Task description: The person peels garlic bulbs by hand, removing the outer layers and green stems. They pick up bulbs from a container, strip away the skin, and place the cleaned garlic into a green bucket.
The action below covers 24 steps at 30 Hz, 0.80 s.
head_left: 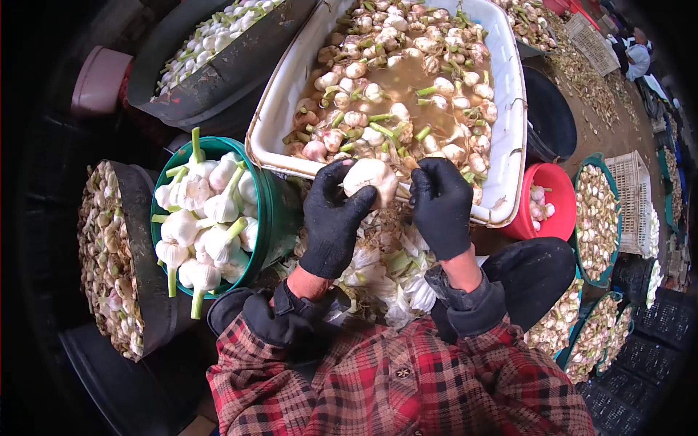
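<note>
White tub (270,116) holds soaking garlic (355,70); left hand (331,218) and right hand (440,207) clamp one bulb (372,178).

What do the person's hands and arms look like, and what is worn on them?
The left hand and the right hand are each covered by a black glove. Dark cuffs sit at the wrists, and the sleeves are plaid in red, black and white.

Black-gloved left hand (331,218), black-gloved right hand (440,207); white garlic bulb (371,178), green bucket (280,218), red plaid shirt (407,378)
</note>
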Each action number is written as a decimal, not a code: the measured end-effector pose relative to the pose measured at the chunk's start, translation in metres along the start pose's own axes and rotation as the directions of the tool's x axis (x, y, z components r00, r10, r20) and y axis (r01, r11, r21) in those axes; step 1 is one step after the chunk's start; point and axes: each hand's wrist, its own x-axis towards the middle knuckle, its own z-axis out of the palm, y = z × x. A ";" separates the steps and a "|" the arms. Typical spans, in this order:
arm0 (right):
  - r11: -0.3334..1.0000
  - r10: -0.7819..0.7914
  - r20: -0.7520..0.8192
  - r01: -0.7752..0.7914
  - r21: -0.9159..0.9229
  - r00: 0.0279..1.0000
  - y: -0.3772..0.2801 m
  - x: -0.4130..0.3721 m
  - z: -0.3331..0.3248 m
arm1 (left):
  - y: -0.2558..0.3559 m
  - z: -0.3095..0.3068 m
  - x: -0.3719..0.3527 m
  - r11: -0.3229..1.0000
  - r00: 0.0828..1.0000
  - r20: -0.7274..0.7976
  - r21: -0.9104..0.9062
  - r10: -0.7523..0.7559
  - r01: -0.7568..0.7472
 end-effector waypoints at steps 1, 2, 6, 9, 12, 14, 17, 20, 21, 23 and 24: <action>0.995 -0.005 -0.005 0.006 0.096 1.000 0.000 -0.001 -0.003 | 0.001 0.001 0.000 0.999 0.999 -0.033 0.033 0.023 -0.022; 0.995 -0.003 -0.004 0.004 0.096 1.000 -0.013 0.000 -0.006 | 0.004 0.003 -0.001 0.997 0.997 -0.065 0.067 0.045 -0.041; 0.982 -0.189 0.053 0.188 0.017 0.981 -0.027 -0.002 -0.004 | 0.009 0.011 -0.006 0.990 0.994 -0.083 0.122 0.078 -0.067; 0.978 -0.203 0.063 0.206 -0.045 0.977 -0.029 -0.007 -0.003 | 0.004 0.009 -0.007 0.989 0.989 -0.085 0.093 0.122 -0.114; 0.961 -0.242 0.045 0.246 -0.127 0.969 -0.031 -0.009 -0.001 | 0.000 0.008 -0.009 0.961 0.979 -0.085 0.224 0.185 -0.162; 0.951 -0.270 0.031 0.271 -0.149 0.962 -0.032 -0.009 0.001 | 0.000 0.006 -0.009 0.910 0.966 -0.055 0.354 0.252 -0.217; 0.958 -0.248 0.059 0.254 -0.136 0.967 -0.028 -0.008 0.000 | 0.000 0.003 -0.007 0.931 0.975 -0.012 0.297 0.224 -0.210; 0.988 -0.146 0.035 0.147 -0.038 0.989 -0.020 -0.007 -0.004 | 0.008 -0.001 -0.003 0.980 0.990 0.100 0.168 0.095 -0.111; 0.988 -0.145 0.033 0.147 -0.040 0.989 -0.017 -0.005 -0.008 | 0.009 -0.002 -0.002 0.980 0.990 0.102 0.167 0.095 -0.111; 0.998 -0.037 -0.044 0.035 -0.050 0.998 -0.009 0.001 -0.020 | 0.012 -0.005 0.000 1.000 0.983 0.184 0.003 0.012 -0.013; 0.998 -0.037 -0.046 0.035 -0.050 0.998 -0.001 0.005 -0.027 | 0.015 -0.008 0.000 1.000 0.983 0.186 0.004 0.012 -0.013</action>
